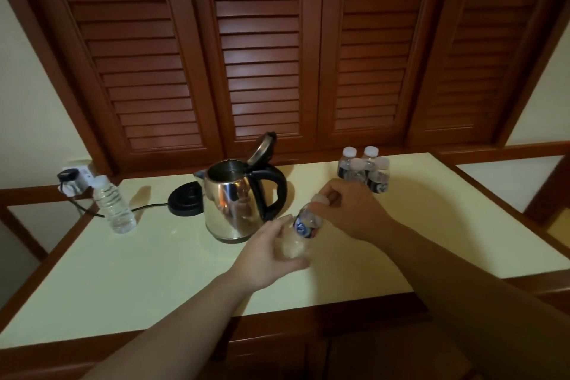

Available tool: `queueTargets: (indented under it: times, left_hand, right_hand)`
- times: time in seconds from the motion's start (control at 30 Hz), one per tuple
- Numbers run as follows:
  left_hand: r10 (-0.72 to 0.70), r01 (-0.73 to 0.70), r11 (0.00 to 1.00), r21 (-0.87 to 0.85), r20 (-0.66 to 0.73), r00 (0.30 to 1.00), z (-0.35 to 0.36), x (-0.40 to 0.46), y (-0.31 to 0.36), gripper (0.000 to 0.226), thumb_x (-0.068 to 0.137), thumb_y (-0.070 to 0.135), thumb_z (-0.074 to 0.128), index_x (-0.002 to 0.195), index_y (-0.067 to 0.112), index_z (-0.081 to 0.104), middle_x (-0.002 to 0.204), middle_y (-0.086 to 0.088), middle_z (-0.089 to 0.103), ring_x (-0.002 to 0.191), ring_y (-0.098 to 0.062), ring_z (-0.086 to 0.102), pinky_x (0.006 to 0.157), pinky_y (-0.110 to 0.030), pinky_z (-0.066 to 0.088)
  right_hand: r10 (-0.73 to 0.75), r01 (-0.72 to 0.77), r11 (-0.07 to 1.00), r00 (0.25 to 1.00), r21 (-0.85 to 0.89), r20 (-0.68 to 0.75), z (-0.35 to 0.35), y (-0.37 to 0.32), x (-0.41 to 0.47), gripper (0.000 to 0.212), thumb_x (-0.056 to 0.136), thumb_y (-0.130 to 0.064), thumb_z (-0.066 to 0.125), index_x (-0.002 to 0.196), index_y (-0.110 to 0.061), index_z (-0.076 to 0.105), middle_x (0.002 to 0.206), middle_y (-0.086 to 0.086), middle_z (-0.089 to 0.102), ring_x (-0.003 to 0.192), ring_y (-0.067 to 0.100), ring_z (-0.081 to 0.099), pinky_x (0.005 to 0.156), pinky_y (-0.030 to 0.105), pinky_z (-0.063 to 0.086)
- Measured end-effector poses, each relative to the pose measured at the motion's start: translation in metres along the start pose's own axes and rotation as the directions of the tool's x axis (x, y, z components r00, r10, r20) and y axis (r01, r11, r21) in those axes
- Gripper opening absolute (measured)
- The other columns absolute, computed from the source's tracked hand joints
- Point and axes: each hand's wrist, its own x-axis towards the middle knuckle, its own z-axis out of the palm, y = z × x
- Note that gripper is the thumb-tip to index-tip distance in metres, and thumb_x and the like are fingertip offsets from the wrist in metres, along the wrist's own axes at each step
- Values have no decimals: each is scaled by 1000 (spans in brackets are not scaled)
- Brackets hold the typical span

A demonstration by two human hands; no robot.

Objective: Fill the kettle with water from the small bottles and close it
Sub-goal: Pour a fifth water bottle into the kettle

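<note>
Here the left hand grips a small bottle low on its body while the right hand pinches its cap; the open-lidded kettle stands on the table at ten o'clock from them.

The kettle is shiny silver with a black handle. At two o'clock from it, white-capped bottles carry dark labels. The table is pale cream, edged reddish-brown.

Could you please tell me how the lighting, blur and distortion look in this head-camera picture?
Head view: dim, warm light; the held small bottle and both hands, left and right, are motion-blurred; the kettle mirrors reflections on its steel; wide-angle distortion splays the louvred doors outward.
</note>
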Motion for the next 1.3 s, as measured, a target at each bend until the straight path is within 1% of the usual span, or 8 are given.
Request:
queueTargets:
  times: [0.13, 0.23, 0.4, 0.57, 0.87, 0.97, 1.1, 1.3]
  left_hand:
    - [-8, 8, 974, 225, -1, 1000, 19, -6, -17, 75, 84, 65, 73, 147, 32, 50, 142, 15, 54, 132, -1, 51, 112, -24, 42]
    - [47, -41, 959, 279, -14, 999, 23, -7, -24, 58, 88, 62, 69, 136, 30, 62, 134, 17, 59, 127, 0, 52, 111, -22, 40]
    - [62, -57, 955, 291, -7, 998, 23, -6, -27, 57, 86, 69, 61, 125, 28, 69, 125, 20, 61, 119, 2, 54, 106, -22, 44]
    - [57, -53, 957, 286, -3, 998, 24, -7, -32, 54, 86, 68, 62, 121, 28, 70, 122, 21, 61, 116, 3, 54, 104, -22, 45]
    - [38, -35, 971, 235, -9, 999, 25, -6, -35, 52, 83, 67, 64, 119, 30, 69, 121, 24, 61, 118, 2, 55, 103, -21, 45]
    - [25, -18, 986, 168, -38, 999, 24, -8, -35, 49, 81, 61, 72, 117, 29, 69, 121, 23, 62, 115, 3, 57, 100, -18, 46]
    - [-8, 12, 999, 35, -108, 994, 16, -14, -33, 38, 81, 47, 84, 111, 29, 71, 116, 22, 67, 87, -3, 63, 78, -16, 49]
    - [-40, 45, 998, 40, -117, 992, -24, -35, -45, 33, 82, 49, 83, 109, 34, 72, 111, 21, 68, 82, -8, 66, 73, -18, 53]
  right_hand:
    - [48, -62, 989, 993, -135, -109, -48, 17, 7, 12, 92, -34, 70, 94, -22, 69, 80, -12, 62, 74, 5, 58, 60, 21, 41]
    - [74, -116, 970, 978, -214, -194, -78, 36, 12, 10, 91, -28, 67, 93, -19, 70, 85, -4, 66, 78, 13, 62, 64, 28, 48]
    - [159, -224, 934, 959, -278, -236, -93, 67, 19, 18, 89, -29, 72, 101, -15, 71, 96, 5, 70, 86, 24, 62, 71, 32, 43]
    - [231, -298, 920, 938, -254, -260, -85, 82, 25, 29, 84, -33, 76, 107, -15, 72, 98, 5, 69, 85, 23, 61, 63, 28, 37]
    - [293, -359, 910, 910, -206, -292, -82, 86, 26, 64, 84, -38, 80, 139, -17, 55, 131, 9, 64, 98, 24, 62, 77, 37, 53]
    - [176, -310, 902, 899, -300, -401, -77, 83, 18, 65, 84, -45, 79, 137, -17, 54, 135, 9, 56, 120, 29, 52, 93, 43, 49]
    - [-84, -154, 841, 910, -519, -407, -51, 66, 4, 47, 89, -51, 66, 120, -17, 63, 117, 7, 63, 104, 23, 51, 84, 31, 40]
    - [-130, 40, 924, 968, -380, -215, 30, 25, -18, 34, 88, -43, 72, 113, -21, 65, 113, -5, 58, 107, 15, 51, 90, 31, 44]
